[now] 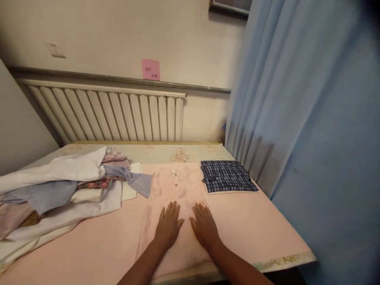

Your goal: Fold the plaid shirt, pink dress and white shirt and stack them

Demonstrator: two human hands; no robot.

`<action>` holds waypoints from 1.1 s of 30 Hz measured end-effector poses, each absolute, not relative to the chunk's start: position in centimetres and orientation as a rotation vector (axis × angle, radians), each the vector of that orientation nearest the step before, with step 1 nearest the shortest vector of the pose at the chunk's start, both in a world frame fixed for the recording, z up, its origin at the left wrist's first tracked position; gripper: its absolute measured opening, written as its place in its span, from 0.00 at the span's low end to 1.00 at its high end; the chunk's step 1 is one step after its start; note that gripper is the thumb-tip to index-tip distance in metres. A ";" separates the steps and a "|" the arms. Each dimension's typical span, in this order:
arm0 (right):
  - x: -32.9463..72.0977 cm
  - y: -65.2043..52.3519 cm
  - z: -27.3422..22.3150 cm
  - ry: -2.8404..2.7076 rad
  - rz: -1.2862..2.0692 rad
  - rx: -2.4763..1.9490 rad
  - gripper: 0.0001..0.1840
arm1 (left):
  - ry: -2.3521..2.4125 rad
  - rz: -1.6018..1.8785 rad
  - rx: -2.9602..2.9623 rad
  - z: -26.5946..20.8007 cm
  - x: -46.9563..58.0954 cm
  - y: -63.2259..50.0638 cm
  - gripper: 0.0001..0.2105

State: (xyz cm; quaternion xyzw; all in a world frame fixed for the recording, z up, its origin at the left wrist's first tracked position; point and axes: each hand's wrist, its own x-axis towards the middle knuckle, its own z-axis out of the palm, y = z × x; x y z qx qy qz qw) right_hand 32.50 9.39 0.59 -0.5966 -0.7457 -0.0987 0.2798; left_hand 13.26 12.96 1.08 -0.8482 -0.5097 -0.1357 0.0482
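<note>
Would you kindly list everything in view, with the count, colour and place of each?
Garment: one, pale pink, flat beneath both hands
Checked cloth: one, dark blue, folded, right of the garment
Clothes pile: count unclear, white, blue, pinkish, left
Cover: one, pink, beneath the clothes
Floral cloth: one, pale, showing beyond the cover
Radiator: one, cream, against the wall
Pipe: one, grey, above the radiator
Note: one, pink, on the wall
Socket: one, whitish, upper left
Frame: one, dark, top, partly cut off
Wall: one, cream, behind
Curtain: one, light blue, right
Left hand: one, on the garment
Right hand: one, on the garment
</note>
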 end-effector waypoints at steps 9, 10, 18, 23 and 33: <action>32.5 9.4 0.4 -1.998 -0.265 -1.611 0.21 | -1.660 -0.315 -2.615 1.3 13.4 12.6 0.26; 32.5 9.4 0.5 -1.996 -0.264 -1.615 0.21 | -1.669 -0.302 -2.623 1.5 13.4 12.4 0.26; 32.4 9.4 1.0 -2.004 -0.250 -1.633 0.20 | -1.645 -0.246 -2.739 1.3 11.2 10.2 0.25; 32.6 9.4 0.6 -2.022 -0.261 -1.627 0.20 | -1.509 -0.420 -2.726 0.0 9.8 9.6 0.24; 32.7 13.4 4.4 -1.821 -0.016 -1.747 0.14 | -1.409 -0.585 -2.742 -2.2 9.4 10.6 0.25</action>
